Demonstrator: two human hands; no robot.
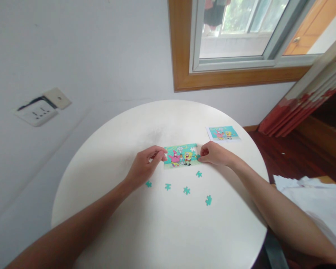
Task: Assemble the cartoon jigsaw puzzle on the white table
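Observation:
A mostly assembled jigsaw puzzle (175, 158) with a pink starfish and a yellow sponge character lies flat on the round white table (145, 231). White gaps show near its upper right and at its left edge. My left hand (147, 162) has thumb and forefinger closed at the puzzle's left edge. At the right edge my right hand (214, 153) pinches a teal puzzle piece (198, 157), partly hidden by the fingers. Several loose teal pieces lie in front, among them one puzzle piece (199, 174) below the right hand and another (208, 200) nearest me.
A printed reference picture (224, 133) of the same scene lies at the table's back right. Behind the table are a wall with a socket (37, 112) and a wood-framed window (182, 80). White papers or cloth (311, 201) and a curtain (294, 108) are at the right.

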